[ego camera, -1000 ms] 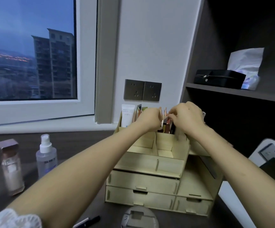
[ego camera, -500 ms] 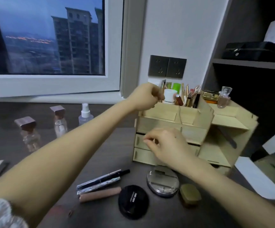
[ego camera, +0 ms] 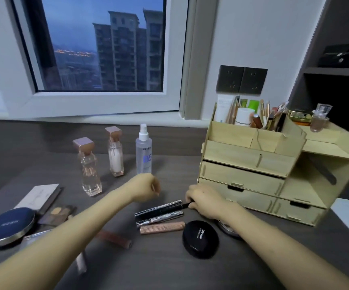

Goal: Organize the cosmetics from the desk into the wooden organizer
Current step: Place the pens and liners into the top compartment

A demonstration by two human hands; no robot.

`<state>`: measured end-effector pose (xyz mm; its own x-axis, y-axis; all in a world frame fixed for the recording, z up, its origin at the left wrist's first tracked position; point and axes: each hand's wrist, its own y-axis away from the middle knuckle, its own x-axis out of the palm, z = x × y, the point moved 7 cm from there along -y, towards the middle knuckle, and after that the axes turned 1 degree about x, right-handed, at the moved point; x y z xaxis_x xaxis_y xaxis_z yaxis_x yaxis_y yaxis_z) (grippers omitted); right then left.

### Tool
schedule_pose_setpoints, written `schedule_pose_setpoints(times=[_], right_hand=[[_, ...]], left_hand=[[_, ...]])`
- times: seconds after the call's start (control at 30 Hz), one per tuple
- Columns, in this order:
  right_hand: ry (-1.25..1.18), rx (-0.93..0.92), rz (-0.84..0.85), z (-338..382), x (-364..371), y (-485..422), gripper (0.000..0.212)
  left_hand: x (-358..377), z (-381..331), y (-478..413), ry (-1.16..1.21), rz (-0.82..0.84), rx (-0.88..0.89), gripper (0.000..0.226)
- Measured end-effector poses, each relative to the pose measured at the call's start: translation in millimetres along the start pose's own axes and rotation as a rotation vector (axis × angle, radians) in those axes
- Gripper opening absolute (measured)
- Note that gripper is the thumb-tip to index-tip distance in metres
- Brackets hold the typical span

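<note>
The wooden organizer (ego camera: pixel 250 162) stands at the right of the dark desk, its top compartments holding tubes, brushes and lipsticks. My right hand (ego camera: pixel 205 200) rests on the desk in front of its drawers, fingers closed on the end of a black mascara tube (ego camera: pixel 161 208). Beside that tube lie a silver tube (ego camera: pixel 161 218) and a rose-gold tube (ego camera: pixel 162 227). My left hand (ego camera: pixel 145 187) hovers just left of them, loosely curled and holding nothing. A black round compact (ego camera: pixel 200 238) lies in front.
Two pink-capped glass bottles (ego camera: pixel 89 168) (ego camera: pixel 115 151) and a clear spray bottle (ego camera: pixel 143 150) stand at mid-desk. A navy cushion compact (ego camera: pixel 8 225), an eyeshadow palette (ego camera: pixel 57 213) and a brown lip gloss (ego camera: pixel 115 238) lie at the left. A perfume bottle (ego camera: pixel 319 118) sits on the organizer's right shelf.
Both hands have come down from the organizer's top compartments to the desk. My right hand has closed on the black mascara tube; my left hand has moved away from the organizer.
</note>
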<state>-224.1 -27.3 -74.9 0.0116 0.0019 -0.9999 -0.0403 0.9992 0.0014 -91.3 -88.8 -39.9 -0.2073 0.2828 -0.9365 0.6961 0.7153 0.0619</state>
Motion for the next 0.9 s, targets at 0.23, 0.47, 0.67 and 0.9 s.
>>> schedule_pose_setpoints(times=[0.23, 0.47, 0.67, 0.9], right_hand=[[-0.323, 0.09, -0.191, -16, -70, 52, 0.012], [-0.741, 0.188, -0.846, -78, -193, 134, 0.015], [-0.565, 0.456, -1.335, -149, -248, 163, 0.021], [-0.103, 0.591, -1.057, -176, -242, 104, 0.028]], left_hand=[[27, 1, -11, -0.018, 0.048, 0.027, 0.022], [42, -12, -26, -0.232, -0.015, 0.055, 0.012], [-24, -53, -31, 0.23, -0.297, 0.128, 0.012], [-101, -111, -24, 0.665, -0.491, 0.379, 0.013]])
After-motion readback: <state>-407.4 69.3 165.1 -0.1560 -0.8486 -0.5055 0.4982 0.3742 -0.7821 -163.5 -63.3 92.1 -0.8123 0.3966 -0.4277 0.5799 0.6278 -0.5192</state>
